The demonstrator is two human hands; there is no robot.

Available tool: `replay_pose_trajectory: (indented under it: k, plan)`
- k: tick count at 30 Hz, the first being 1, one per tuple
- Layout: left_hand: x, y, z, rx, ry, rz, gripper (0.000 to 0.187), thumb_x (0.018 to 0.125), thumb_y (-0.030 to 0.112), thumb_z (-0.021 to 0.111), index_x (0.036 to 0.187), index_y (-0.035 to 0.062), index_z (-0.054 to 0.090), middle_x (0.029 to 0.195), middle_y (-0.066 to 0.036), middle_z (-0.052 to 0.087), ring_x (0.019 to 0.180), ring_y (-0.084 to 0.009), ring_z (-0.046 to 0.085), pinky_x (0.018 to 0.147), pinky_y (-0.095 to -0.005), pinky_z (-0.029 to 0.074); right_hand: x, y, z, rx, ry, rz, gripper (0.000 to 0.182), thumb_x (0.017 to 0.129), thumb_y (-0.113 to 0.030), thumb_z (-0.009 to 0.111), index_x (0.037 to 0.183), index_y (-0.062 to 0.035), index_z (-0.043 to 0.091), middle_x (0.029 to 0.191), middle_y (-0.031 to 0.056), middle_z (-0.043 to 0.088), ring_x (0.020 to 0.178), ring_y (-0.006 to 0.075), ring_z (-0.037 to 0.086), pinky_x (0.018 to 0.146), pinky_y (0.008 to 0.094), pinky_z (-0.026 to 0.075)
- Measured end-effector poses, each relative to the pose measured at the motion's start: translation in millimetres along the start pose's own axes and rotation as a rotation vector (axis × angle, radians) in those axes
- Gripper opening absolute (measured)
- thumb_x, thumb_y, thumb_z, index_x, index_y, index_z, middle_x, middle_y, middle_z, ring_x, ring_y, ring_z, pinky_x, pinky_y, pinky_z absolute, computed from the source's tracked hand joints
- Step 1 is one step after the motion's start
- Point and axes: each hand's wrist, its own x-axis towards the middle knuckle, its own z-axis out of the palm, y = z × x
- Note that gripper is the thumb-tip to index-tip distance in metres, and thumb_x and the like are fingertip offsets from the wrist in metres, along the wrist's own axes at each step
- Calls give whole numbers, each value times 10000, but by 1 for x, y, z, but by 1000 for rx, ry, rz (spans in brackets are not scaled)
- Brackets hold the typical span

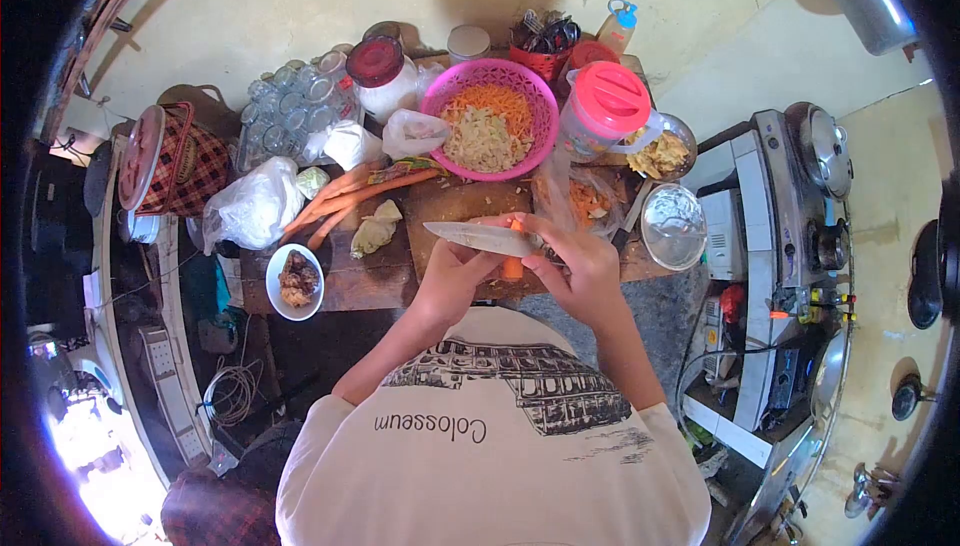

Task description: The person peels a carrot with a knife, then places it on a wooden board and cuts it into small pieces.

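Over the front of the wooden cutting board (437, 208), my right hand (580, 268) is closed round the handle end of a kitchen knife (480, 237). Its broad blade points left, lying across a piece of carrot (513, 268). My left hand (452, 284) is closed at the carrot's left side, its fingers partly hidden behind the blade. Just beyond the hands, a pink plastic basket (545, 96) holds shredded carrot and chopped pale vegetable. Whole carrots (345, 196) and a loose cabbage leaf (376, 229) lie to the left.
A bag of orange shreds (590, 201) and a pink-lidded jug (605, 111) are at right. A metal bowl (690, 136) and foil-like round container (673, 226) stand farther right. A white bowl (294, 282) sits near the left front edge, glasses (290, 106) behind. A stove (785, 186) stands right.
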Motion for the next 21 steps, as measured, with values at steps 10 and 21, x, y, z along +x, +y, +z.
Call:
replay_pose_trajectory:
  k: [10,21]
  plan:
    - [-2,-1,7,29,-37,-45,357,934,114,509,1279,37,456,1135,-98,580,974,-163,599,790,-299,536,-1,1,6,212,151,273,273,822,-212,652,1062,-85,626,832,111,668,663,257,643,604,318,500]
    - [7,4,-3,-172,-41,-73,410,944,95,458,1343,75,365,1244,-151,511,997,-207,601,810,-315,535,-39,91,13,-137,-8,882,428,928,-375,449,1295,-155,472,1138,203,593,1026,398,564,852,440,438]
